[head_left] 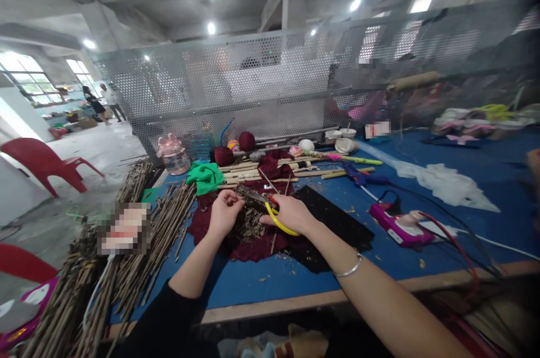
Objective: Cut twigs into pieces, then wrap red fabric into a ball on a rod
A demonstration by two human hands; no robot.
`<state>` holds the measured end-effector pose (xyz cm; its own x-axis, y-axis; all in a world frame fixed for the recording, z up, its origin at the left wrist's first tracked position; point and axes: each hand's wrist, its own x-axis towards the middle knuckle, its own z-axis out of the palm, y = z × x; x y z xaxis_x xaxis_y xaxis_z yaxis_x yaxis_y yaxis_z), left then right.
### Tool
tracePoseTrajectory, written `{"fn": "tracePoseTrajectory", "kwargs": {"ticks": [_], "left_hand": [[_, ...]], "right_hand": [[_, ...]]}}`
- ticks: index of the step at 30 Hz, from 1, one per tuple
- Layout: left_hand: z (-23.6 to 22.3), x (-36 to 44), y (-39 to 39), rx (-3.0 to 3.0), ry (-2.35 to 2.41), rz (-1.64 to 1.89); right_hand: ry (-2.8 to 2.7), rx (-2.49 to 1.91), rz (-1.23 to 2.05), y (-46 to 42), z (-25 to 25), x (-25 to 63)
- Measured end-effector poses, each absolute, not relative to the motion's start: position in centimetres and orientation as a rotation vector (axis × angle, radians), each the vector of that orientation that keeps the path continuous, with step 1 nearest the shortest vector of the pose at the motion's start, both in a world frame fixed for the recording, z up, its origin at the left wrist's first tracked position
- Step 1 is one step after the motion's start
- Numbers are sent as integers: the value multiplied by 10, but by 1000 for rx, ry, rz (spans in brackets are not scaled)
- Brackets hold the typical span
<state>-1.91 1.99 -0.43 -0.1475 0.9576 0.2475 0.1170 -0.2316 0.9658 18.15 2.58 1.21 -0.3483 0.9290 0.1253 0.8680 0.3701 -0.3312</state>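
My right hand (290,213) is closed around yellow-handled scissors (282,226), whose blades point left toward my other hand. With its fingertips pinched together, my left hand (226,213) is close to the blade tips; what it grips is too small to make out. Below both hands, a heap of short brown twig pieces (252,227) lies on a dark red cloth (202,222). Beside the cloth, under my right forearm, is a black sheet (333,217). Long thin brown sticks (158,240) lie bundled to the left.
On the blue table (270,285), a green cloth (205,175) and a pink-lidded jar (175,155) stand at the back left. A purple power strip (399,228) with cables and a blue glue gun (358,175) are at right. A perforated metal screen (253,88) runs behind.
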Motion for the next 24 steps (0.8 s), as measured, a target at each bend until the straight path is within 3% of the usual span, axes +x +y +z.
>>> {"fn": "tracePoseTrajectory", "kwargs": {"ticks": [24], "left_hand": [[3,-22,11,1294,1320,1503]], "right_hand": [[-2417,-1573,250,24,14,179]]}}
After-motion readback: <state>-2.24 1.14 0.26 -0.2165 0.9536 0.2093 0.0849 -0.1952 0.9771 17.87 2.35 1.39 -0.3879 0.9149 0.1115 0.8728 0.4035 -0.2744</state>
